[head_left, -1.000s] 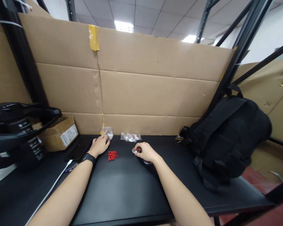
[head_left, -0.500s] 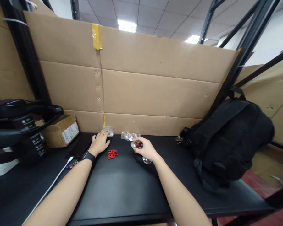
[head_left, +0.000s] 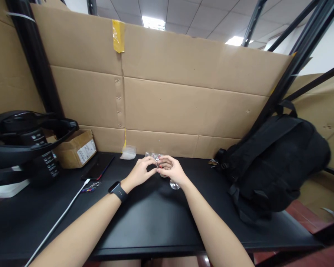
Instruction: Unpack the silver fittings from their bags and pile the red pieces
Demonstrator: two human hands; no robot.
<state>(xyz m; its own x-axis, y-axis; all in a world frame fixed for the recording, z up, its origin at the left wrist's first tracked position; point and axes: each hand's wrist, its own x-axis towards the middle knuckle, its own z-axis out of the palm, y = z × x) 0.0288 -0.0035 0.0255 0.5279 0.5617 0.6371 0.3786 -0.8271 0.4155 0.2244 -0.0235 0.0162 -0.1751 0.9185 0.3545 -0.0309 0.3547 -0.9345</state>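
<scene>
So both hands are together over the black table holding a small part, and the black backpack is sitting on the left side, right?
Not quite. The head view shows the black backpack on the right side of the black table, leaning against the cardboard. The rest holds: the left hand and right hand meet over the table around a small part.

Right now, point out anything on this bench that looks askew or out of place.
The black backpack slumps tilted against the shelf upright, its bottom past the table's right edge. Both hands, left hand and right hand, meet over a small metal part. Nothing looks spilled or damaged.
</scene>
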